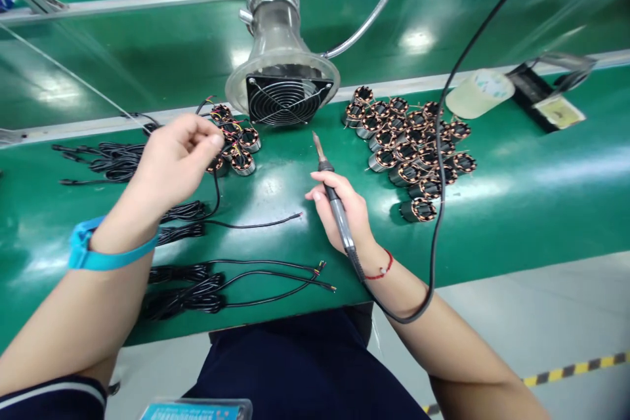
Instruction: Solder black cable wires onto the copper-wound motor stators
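Note:
My right hand (342, 210) is wrapped round a soldering iron (338, 215), its tip angled up and away from me over the bench. My left hand (180, 161) is pinched closed beside a small group of wired motor stators (243, 161). Whatever sits between its thumb and finger is too small or hidden to make out. A black cable (217, 193) runs down from the stators near that hand. More stators with copper windings (406, 151) stand in a cluster right of the iron.
A fume extractor with a fan grille (290, 100) hangs over the bench's back. Coiled black cables (189, 292) lie left and in front. A tape roll (480, 93) and a soldering stand with sponge (558, 111) are at the right. The iron's cord (435, 236) loops over my right forearm.

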Tool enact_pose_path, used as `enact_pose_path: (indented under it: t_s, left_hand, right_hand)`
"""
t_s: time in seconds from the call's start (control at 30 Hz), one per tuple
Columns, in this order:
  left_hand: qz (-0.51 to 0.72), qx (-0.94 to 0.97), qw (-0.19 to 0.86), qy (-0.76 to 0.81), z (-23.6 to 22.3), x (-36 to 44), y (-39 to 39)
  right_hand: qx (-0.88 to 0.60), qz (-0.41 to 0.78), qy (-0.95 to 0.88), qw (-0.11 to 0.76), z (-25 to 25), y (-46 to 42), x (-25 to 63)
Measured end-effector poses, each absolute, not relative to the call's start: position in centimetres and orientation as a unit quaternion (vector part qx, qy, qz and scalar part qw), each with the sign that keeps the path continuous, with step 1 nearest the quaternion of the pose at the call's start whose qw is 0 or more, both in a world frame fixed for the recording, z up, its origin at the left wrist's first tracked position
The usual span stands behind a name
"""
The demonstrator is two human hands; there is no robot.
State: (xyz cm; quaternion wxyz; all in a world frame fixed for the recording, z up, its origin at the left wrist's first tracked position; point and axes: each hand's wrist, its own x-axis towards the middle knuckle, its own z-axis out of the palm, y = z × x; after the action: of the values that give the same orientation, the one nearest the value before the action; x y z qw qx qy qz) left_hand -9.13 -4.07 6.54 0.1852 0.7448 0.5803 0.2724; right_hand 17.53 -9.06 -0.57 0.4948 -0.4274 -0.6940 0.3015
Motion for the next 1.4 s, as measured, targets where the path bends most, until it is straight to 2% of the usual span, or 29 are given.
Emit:
enact_pose_path:
  t_s: [0.13,0.23,0.33,0.5,0.63,0.7,0.77,0.83,0.9,1.0,1.23,1.3,1.4]
  left_hand:
    - [0.058,0.789,0.184,0.583,7.9,-13.0,-6.9]
    - [0.018,0.803,0.143,0.578,6.6,-16.8,-9.7]
    - [0.026,0.792,0.097,0.602,4.5,-19.6,-11.9]
    - [0.027,0.724,0.127,0.678,3.2,-21.8,-13.0]
    - [0.077,0.657,0.005,0.750,4.7,-23.4,-12.8]
    - [0.131,0.624,-0.012,0.770,5.2,-22.8,-12.5]
    - [0.211,0.596,0.082,0.770,5.3,-20.5,-11.9]
    - [0.322,0.552,0.287,0.713,5.1,-17.0,-11.2]
    - [0.380,0.489,0.506,0.600,4.7,-12.7,-10.3]
    - [0.368,0.443,0.623,0.530,4.4,-7.0,-9.4]
    - [0.286,0.526,0.646,0.473,4.1,-1.3,-9.1]
    - [0.258,0.600,0.589,0.476,3.9,-1.2,-8.9]
    - [0.164,0.757,0.418,0.475,3.5,-1.8,-8.5]
  right_hand:
    - [-0.431,0.295,-0.699,0.488,-0.2,-9.1,17.9]
    - [-0.432,0.292,-0.703,0.483,0.2,-9.2,18.1]
    - [-0.426,0.291,-0.705,0.487,0.4,-9.3,18.2]
    - [-0.429,0.292,-0.707,0.480,0.3,-9.3,18.3]
    - [-0.439,0.290,-0.702,0.481,0.2,-9.3,18.4]
    - [-0.438,0.294,-0.699,0.483,0.2,-9.3,18.3]
    - [-0.436,0.306,-0.695,0.483,0.2,-9.3,18.1]
    - [-0.431,0.332,-0.687,0.482,0.1,-9.4,17.9]
    - [-0.421,0.361,-0.682,0.477,-0.1,-9.5,17.6]
    - [-0.407,0.369,-0.691,0.469,-0.7,-9.7,17.1]
    - [-0.349,0.409,-0.697,0.475,-1.7,-9.8,16.5]
    - [-0.353,0.392,-0.707,0.471,-1.6,-9.6,16.5]
    - [-0.358,0.313,-0.770,0.426,-1.2,-9.3,17.1]
